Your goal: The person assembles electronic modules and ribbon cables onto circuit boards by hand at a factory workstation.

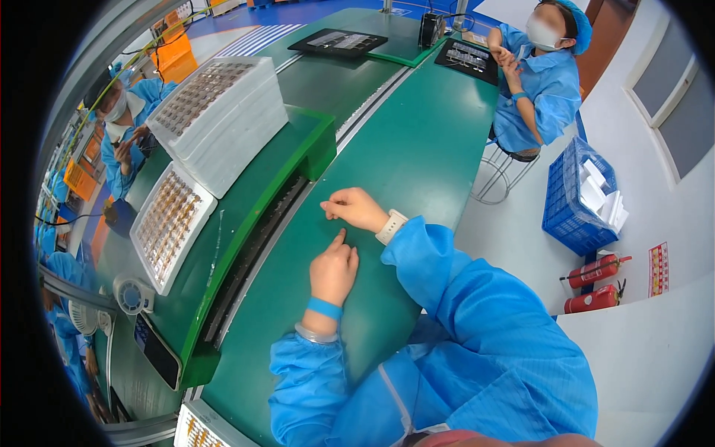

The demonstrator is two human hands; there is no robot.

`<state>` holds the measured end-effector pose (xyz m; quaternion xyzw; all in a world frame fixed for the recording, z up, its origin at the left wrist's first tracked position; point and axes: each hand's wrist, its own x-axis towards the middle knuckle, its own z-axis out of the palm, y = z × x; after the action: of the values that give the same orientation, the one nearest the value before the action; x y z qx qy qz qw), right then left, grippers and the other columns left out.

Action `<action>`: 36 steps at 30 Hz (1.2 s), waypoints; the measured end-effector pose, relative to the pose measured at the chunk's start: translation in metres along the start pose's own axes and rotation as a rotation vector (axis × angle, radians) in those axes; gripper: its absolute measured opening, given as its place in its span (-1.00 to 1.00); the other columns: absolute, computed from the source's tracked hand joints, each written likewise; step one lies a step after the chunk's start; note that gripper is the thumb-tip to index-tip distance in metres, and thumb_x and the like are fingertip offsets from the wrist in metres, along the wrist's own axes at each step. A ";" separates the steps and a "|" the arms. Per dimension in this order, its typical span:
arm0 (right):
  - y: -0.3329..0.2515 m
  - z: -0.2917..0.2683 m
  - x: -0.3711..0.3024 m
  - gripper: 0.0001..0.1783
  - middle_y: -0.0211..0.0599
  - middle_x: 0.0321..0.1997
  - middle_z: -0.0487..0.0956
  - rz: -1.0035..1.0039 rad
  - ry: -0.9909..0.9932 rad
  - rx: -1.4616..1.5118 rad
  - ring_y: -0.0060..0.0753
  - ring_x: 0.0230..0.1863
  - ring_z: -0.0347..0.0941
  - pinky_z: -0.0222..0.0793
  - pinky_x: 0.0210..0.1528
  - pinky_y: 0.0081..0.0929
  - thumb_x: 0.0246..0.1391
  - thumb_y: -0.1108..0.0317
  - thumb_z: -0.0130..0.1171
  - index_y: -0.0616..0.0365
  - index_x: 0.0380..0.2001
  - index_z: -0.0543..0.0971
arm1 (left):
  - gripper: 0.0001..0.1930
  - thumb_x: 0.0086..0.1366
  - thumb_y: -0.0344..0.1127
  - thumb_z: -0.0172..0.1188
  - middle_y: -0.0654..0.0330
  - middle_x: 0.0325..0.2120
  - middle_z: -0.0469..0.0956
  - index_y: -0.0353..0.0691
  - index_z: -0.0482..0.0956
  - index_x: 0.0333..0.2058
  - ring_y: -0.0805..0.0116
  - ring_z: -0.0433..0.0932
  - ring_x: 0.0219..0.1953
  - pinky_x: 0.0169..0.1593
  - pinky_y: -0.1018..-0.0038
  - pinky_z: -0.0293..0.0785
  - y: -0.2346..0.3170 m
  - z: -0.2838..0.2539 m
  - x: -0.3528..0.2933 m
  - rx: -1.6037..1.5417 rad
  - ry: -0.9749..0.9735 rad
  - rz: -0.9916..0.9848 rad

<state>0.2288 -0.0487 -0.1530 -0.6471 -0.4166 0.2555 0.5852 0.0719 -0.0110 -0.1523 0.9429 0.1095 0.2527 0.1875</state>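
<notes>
My left hand (pixel 333 277) rests on the green tabletop (pixel 417 141), its index finger stretched forward and its thumb apart; the other fingers are partly hidden. Nothing shows in it. Just beyond, slightly to the right, my right hand (pixel 356 209) lies on the same surface with its fingers curled in, and I see nothing in them. The two hands are close together but not touching. A blue band (pixel 325 308) circles my left wrist, and a white-strapped watch (pixel 391 226) is on my right.
To the left, a green-edged raised shelf (pixel 257 190) carries a stack of white trays (pixel 231 123), a tilted tray (pixel 170 227) of small metallic parts, a phone (pixel 158 350) and a small fan (pixel 134 295). Black mats (pixel 339 42) lie farther off. One co-worker (pixel 538 89) sits far right, near a blue crate (pixel 577 197).
</notes>
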 end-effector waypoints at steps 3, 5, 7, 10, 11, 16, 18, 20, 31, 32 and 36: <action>0.000 0.000 0.001 -0.67 -0.29 -0.56 0.59 0.006 -0.002 -0.008 -0.53 -0.50 0.47 0.37 -0.43 -0.52 0.09 0.22 0.14 0.28 -0.57 0.58 | -0.81 0.09 -0.34 0.18 0.03 -0.12 0.55 -0.29 0.48 -0.62 0.11 0.58 -0.47 -0.42 0.33 0.52 -0.001 0.001 0.000 0.004 0.009 0.007; 0.000 -0.001 0.001 -0.67 -0.31 -0.54 0.59 0.028 -0.019 -0.018 -0.55 -0.47 0.47 0.38 -0.39 -0.55 0.11 0.21 0.14 0.28 -0.55 0.58 | -0.81 0.09 -0.34 0.18 0.03 -0.12 0.55 -0.29 0.47 -0.63 0.11 0.58 -0.47 -0.42 0.33 0.53 -0.001 0.001 0.000 0.000 0.007 0.005; 0.001 -0.002 0.002 -0.66 -0.33 -0.52 0.59 0.049 -0.038 -0.028 -0.57 -0.44 0.48 0.40 -0.35 -0.57 0.12 0.19 0.14 0.28 -0.53 0.58 | -0.81 0.09 -0.34 0.18 0.02 -0.12 0.55 -0.29 0.47 -0.63 0.11 0.58 -0.46 -0.42 0.33 0.53 -0.001 0.001 0.000 -0.004 0.006 0.004; 0.001 -0.002 0.002 -0.67 -0.33 -0.52 0.59 0.044 -0.037 -0.033 -0.57 -0.43 0.48 0.40 -0.34 -0.57 0.12 0.19 0.14 0.28 -0.53 0.58 | -0.76 0.08 -0.34 0.21 0.05 -0.13 0.56 -0.31 0.43 -0.67 0.09 0.58 -0.46 -0.41 0.31 0.52 0.000 0.001 0.001 -0.022 0.024 -0.016; 0.002 -0.002 0.002 -0.67 -0.33 -0.52 0.59 0.051 -0.035 -0.016 -0.57 -0.43 0.48 0.40 -0.34 -0.57 0.12 0.20 0.14 0.28 -0.53 0.58 | -0.75 0.08 -0.34 0.21 0.05 -0.13 0.56 -0.31 0.43 -0.68 0.09 0.58 -0.46 -0.41 0.31 0.51 0.001 0.001 0.001 -0.015 0.019 -0.020; 0.002 0.000 0.002 -0.70 -0.30 -0.55 0.59 0.013 -0.002 0.003 -0.55 -0.49 0.47 0.38 -0.41 -0.54 0.09 0.24 0.14 0.28 -0.54 0.59 | -0.73 0.08 -0.33 0.21 0.04 -0.13 0.56 -0.31 0.41 -0.69 0.10 0.58 -0.45 -0.41 0.31 0.51 0.001 0.001 0.001 -0.022 0.017 -0.024; 0.001 0.000 0.001 -0.69 -0.30 -0.55 0.59 0.042 0.001 0.015 -0.55 -0.49 0.48 0.38 -0.41 -0.54 0.09 0.23 0.14 0.29 -0.54 0.59 | -0.79 0.10 -0.32 0.18 0.04 -0.12 0.55 -0.29 0.48 -0.63 0.10 0.58 -0.48 -0.42 0.32 0.52 0.000 0.000 0.001 -0.004 0.009 -0.001; 0.000 0.000 0.001 -0.69 -0.30 -0.55 0.59 0.044 -0.002 0.015 -0.55 -0.49 0.48 0.38 -0.41 -0.54 0.10 0.23 0.14 0.29 -0.54 0.59 | -0.79 0.10 -0.32 0.18 0.04 -0.12 0.55 -0.29 0.48 -0.63 0.10 0.58 -0.48 -0.42 0.32 0.52 -0.001 0.001 0.000 -0.003 0.011 0.000; 0.002 -0.001 0.004 -0.68 -0.29 -0.55 0.59 0.012 -0.001 -0.001 -0.54 -0.49 0.48 0.38 -0.41 -0.53 0.10 0.22 0.14 0.29 -0.55 0.58 | -0.74 0.09 -0.33 0.21 0.05 -0.13 0.55 -0.31 0.42 -0.68 0.09 0.57 -0.46 -0.42 0.31 0.51 0.001 -0.001 0.002 -0.028 0.025 -0.026; 0.001 -0.002 0.005 -0.67 -0.31 -0.54 0.59 0.036 -0.013 -0.002 -0.56 -0.47 0.48 0.39 -0.38 -0.56 0.11 0.22 0.14 0.29 -0.54 0.58 | -0.76 0.10 -0.32 0.19 0.04 -0.12 0.55 -0.30 0.44 -0.66 0.10 0.58 -0.47 -0.42 0.31 0.51 0.000 -0.001 0.002 -0.020 0.017 -0.013; 0.003 0.001 0.005 -0.67 -0.30 -0.56 0.59 0.028 -0.004 0.008 -0.54 -0.49 0.48 0.38 -0.41 -0.53 0.10 0.21 0.14 0.28 -0.56 0.58 | -0.78 0.10 -0.32 0.17 0.04 -0.11 0.55 -0.29 0.47 -0.64 0.11 0.58 -0.48 -0.42 0.32 0.52 -0.002 -0.001 0.000 -0.002 0.009 0.000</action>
<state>0.2312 -0.0443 -0.1555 -0.6499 -0.4078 0.2665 0.5834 0.0716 -0.0092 -0.1525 0.9415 0.1100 0.2572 0.1877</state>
